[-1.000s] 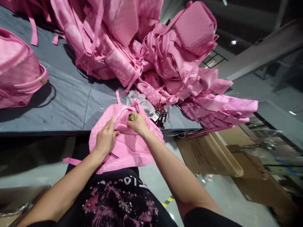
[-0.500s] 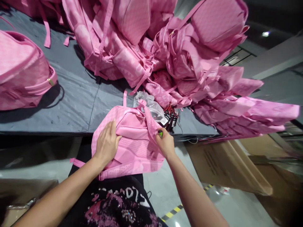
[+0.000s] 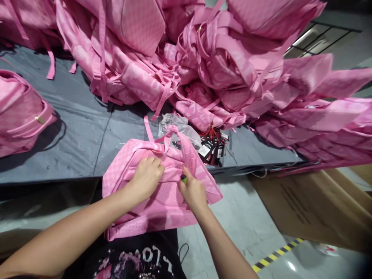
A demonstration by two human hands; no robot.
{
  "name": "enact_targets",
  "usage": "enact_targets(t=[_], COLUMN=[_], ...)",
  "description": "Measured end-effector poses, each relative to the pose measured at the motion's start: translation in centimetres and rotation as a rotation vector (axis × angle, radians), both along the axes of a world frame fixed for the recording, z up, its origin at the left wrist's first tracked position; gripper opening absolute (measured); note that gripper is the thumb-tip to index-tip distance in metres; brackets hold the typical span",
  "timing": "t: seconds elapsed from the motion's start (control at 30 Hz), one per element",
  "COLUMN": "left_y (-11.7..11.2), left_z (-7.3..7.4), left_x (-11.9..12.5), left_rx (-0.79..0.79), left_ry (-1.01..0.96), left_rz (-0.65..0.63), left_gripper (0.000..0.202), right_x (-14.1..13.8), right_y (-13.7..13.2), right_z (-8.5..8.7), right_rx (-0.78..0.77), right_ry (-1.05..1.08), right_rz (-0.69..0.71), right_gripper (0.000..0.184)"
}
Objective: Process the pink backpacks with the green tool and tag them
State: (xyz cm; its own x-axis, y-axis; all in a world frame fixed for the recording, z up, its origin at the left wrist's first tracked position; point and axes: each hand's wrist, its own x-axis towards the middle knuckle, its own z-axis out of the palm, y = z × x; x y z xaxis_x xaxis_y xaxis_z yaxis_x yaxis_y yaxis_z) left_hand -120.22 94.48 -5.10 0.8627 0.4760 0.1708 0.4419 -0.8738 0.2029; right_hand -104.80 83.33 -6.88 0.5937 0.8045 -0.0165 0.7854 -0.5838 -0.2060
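Note:
A pink backpack (image 3: 171, 201) lies tilted against the table's front edge and my lap, its padded back panel and straps facing up. My left hand (image 3: 148, 176) is closed with curled fingers on the panel's upper part. On the right side, my right hand (image 3: 194, 192) is closed around a small green tool (image 3: 184, 179) with a dark tip; most of it is hidden in the palm. That hand rests on the backpack beside a shoulder strap (image 3: 188, 151). Just beyond lie clear plastic bags (image 3: 174, 122) and a bunch of black hang tags (image 3: 213, 149) with red cords.
A large heap of pink backpacks (image 3: 139, 31) covers the back of the grey-covered table (image 3: 78, 135). Another backpack (image 3: 20, 112) stands at the left. Stacked flat pink pieces (image 3: 319, 128) overhang the right edge. Below right are a cardboard box (image 3: 305, 205) and striped floor tape (image 3: 277, 254).
My left hand has moved right and curled its fingers; my right hand has moved left and down off the strap. The hands are closer together, and the view has shifted right.

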Motion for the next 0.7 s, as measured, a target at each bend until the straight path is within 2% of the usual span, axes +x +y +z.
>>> enact_targets(t=[0.1,0.17,0.33,0.47,0.57,0.63,0.7], left_y=[-0.2,-0.2,0.1,0.3,0.7,0.8,0.8], left_z=[-0.2,-0.3,0.1,0.2,-0.4,-0.9,-1.2], left_x=[0.2,0.8,2.6,4.1,5.1,5.6,5.6], left_rx=[0.008,0.009,0.008,-0.037,-0.088,-0.133,-0.170], left_ry=[-0.017,-0.012,0.035,0.050,0.060,0.066,0.054], left_rz=[-0.001,-0.002,-0.039,-0.074,-0.103,-0.131,-0.170], left_gripper=[0.021,0.020,0.021,0.022,0.024,0.026,0.026], right_x=[1.0,1.2,1.7,2.1,2.5,2.7,2.9], right_y=[0.3,0.7,1.2,1.5,1.7,1.7,1.3], right_z=[-0.4,-0.5,-0.7,-1.4,-2.2,-2.6,-2.9], right_rx=[0.278,0.351,0.299,0.384,0.421,0.383,0.319], right_ry=[0.301,0.369,0.348,0.447,0.575,0.723,0.771], right_rz=[0.107,0.169,0.207,0.250,0.188,0.111,0.067], right_gripper=[0.042,0.040,0.044,0.040,0.039,0.044,0.051])
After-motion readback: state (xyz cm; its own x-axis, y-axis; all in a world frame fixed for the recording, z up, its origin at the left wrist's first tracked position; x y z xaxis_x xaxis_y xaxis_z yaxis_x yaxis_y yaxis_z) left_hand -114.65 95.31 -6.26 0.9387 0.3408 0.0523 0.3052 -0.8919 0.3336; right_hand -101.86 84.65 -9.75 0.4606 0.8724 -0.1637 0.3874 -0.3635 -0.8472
